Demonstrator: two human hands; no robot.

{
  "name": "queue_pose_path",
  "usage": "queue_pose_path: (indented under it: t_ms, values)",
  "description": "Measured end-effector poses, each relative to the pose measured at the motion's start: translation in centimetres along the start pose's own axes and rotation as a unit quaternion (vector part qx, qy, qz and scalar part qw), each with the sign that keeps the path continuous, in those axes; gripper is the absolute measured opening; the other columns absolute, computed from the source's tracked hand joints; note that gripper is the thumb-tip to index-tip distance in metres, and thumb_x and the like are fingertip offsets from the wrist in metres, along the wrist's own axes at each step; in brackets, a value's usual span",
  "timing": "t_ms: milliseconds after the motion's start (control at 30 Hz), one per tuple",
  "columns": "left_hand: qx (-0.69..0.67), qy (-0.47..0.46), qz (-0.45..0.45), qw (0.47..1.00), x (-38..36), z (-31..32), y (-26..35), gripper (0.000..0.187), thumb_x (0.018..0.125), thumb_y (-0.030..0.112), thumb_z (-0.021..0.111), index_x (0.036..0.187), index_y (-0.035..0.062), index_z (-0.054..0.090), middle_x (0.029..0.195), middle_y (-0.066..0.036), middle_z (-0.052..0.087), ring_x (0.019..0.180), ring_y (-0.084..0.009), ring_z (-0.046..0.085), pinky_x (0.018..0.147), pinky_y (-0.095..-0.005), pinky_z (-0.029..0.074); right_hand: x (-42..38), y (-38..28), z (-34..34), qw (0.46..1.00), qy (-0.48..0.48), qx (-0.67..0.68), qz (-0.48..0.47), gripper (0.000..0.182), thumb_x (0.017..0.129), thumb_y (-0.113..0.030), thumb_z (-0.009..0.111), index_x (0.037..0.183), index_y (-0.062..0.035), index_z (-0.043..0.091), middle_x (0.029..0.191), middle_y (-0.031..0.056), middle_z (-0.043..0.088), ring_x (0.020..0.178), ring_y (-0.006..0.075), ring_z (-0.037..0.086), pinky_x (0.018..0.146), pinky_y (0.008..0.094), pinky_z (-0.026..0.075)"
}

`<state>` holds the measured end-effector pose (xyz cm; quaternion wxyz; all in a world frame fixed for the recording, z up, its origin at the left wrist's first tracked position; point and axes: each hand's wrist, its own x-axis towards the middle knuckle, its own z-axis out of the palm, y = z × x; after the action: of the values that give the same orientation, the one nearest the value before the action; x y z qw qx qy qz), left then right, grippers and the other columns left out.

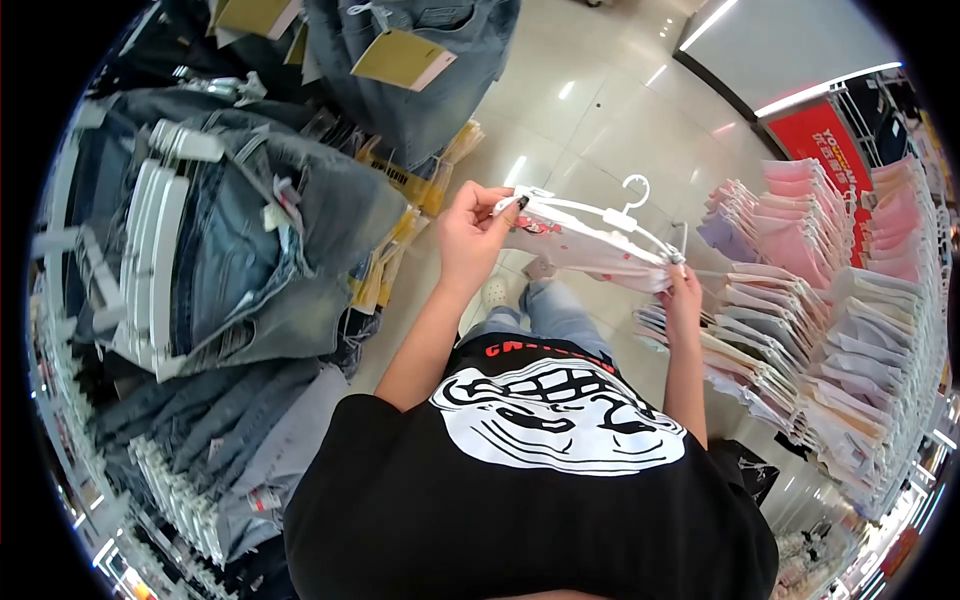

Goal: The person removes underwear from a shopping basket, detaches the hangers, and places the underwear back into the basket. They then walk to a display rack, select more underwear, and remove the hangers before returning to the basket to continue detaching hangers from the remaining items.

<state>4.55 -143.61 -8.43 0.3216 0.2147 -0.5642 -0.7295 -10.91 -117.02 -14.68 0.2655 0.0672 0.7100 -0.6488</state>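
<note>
A white clip hanger (618,218) is held out in front of my body, its hook pointing up and away from me. From it hangs a pale pink garment (590,258) with red printed figures; its exact kind is hard to make out. My left hand (475,228) pinches the hanger's left end, by the clip and the garment's top edge. At the other end, my right hand (682,298) is closed around the right clip and the corner of the fabric. The fingertips of the right hand are partly hidden.
Racks of blue jeans (270,240) with tags stand close on my left. On the right are rows of folded pastel clothes (800,225) on hangers and a red sign (815,140). A glossy tiled floor (570,100) runs between them.
</note>
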Motion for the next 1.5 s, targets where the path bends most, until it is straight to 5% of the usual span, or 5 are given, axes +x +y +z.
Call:
queue_pose_path:
  t_ms: [200,300,433,900,1500]
  values:
    - [0.194,-0.086,0.063,0.975,5.2,4.9,-1.4,0.009,0.074,-0.002,0.058,0.076,-0.001,0.049,0.077,-0.009,0.062,0.063,-0.0101,0.059,0.055,-0.022,0.048,1.8,-4.1,6.5,0.809,0.191,-0.396,-0.391,0.044,0.078,-0.013,0.055,0.117,0.0006,0.04,0.113,0.0148,0.048,0.106,0.0255,0.045,0.09,0.0344,0.033]
    - [0.243,-0.166,0.067,0.953,7.9,7.4,-1.1,0.007,0.076,-0.003,0.056,0.074,-0.002,0.05,0.081,-0.011,0.061,0.068,-0.0112,0.059,0.059,-0.0223,0.05,4.3,-7.8,10.3,0.942,-0.106,-0.122,-0.294,0.032,0.08,-0.007,0.052,0.112,-0.0007,0.047,0.107,0.0116,0.052,0.1,0.0207,0.049,0.086,0.0312,0.038]
    - [0.173,-0.175,-0.022,0.969,13.8,10.6,-2.3,0.008,0.076,-0.003,0.056,0.076,-0.0012,0.049,0.077,-0.01,0.061,0.063,-0.0096,0.057,0.054,-0.0207,0.047,9.5,-12.9,12.7,0.931,-0.281,0.017,-0.231,0.022,0.082,-0.001,0.049,0.103,0.0013,0.054,0.105,0.0106,0.054,0.093,0.0153,0.053,0.081,0.0247,0.042]
    - [0.15,-0.187,-0.054,0.969,32.5,21.1,-4.8,0.005,0.078,-0.002,0.055,0.083,-0.003,0.055,0.079,-0.009,0.06,0.069,-0.0108,0.057,0.06,-0.0203,0.046,25.6,-23.7,8.3,0.945,-0.198,0.17,-0.2,0.02,0.077,-0.001,0.058,0.096,0.006,0.058,0.088,0.0108,0.061,0.079,0.014,0.058,0.068,0.0251,0.049]
    - [0.097,-0.511,-0.029,0.854,60.8,41.0,-7.2,0.006,0.073,-0.003,0.058,0.079,-0.0006,0.057,0.074,-0.003,0.053,0.063,-0.0072,0.053,0.051,-0.0184,0.045,49.1,-36.2,5.3,0.939,-0.077,0.233,-0.242,0.012,0.077,-0.005,0.059,0.086,0.0032,0.06,0.081,0.0101,0.062,0.071,0.0126,0.058,0.06,0.0233,0.047]
